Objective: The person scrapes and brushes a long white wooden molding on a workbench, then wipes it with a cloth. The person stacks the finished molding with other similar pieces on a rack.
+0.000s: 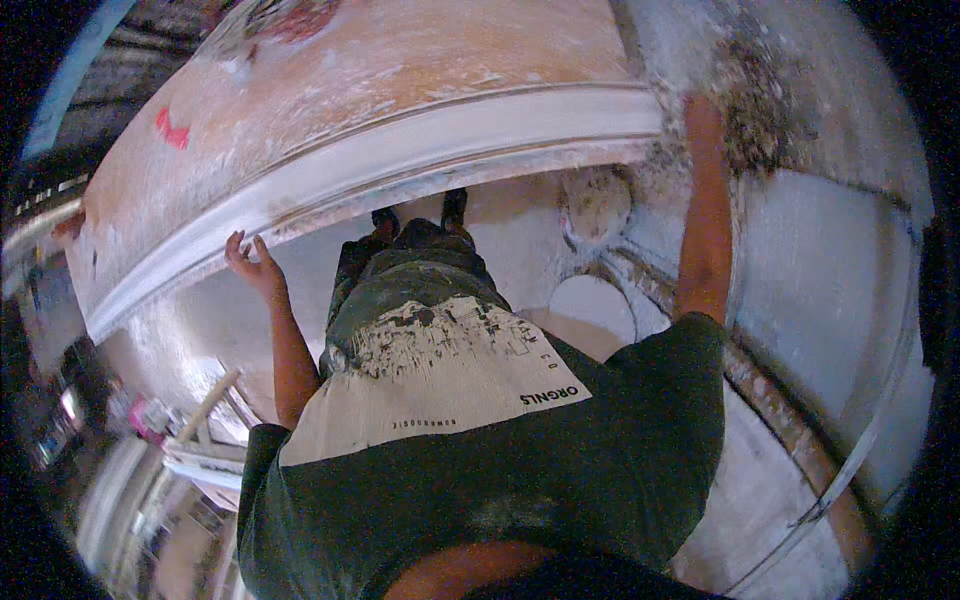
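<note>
A long white ridged moulding (400, 140) lies along the near edge of a plaster-smeared tabletop (470, 60). Close to its lower edge, towards the left end, my left hand (256, 268) is raised with the fingers apart and nothing in them. My right arm stretches forward past the moulding's right end. There my right hand (705, 112) is beside a dark, tangled clump of fibrous-looking material (760, 110). The fingers of that hand are blurred and hard to separate from the clump, so what they hold, if anything, does not show.
Below the table's right end stand a crusted round container (598, 205) and a pale round tub (592, 303). A pale panel (820, 270) borders the right side. A wooden frame-like object (205, 410) stands at the lower left. A red patch (172, 128) marks the tabletop.
</note>
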